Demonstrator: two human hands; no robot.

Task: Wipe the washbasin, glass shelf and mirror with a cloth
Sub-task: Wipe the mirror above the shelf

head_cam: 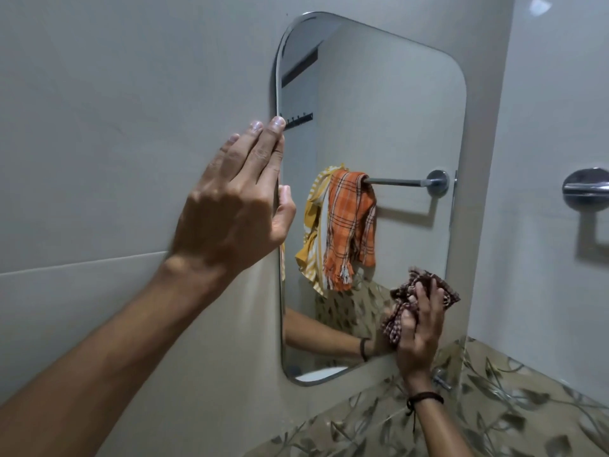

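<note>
A rounded frameless mirror (379,127) hangs on the pale tiled wall. My right hand (418,334) presses a bunched dark red and white checked cloth (408,305) against the mirror's lower right corner. My left hand (237,199) lies flat with fingers spread on the mirror's left edge, thumb on the glass, holding nothing. The washbasin and glass shelf are not in view.
The mirror reflects an orange checked towel (352,225) and a yellow striped one on a chrome rail. A real chrome rail mount (586,189) is on the right wall. Leaf-patterned tiles (494,407) run below, with a small chrome fitting (441,380) near my right wrist.
</note>
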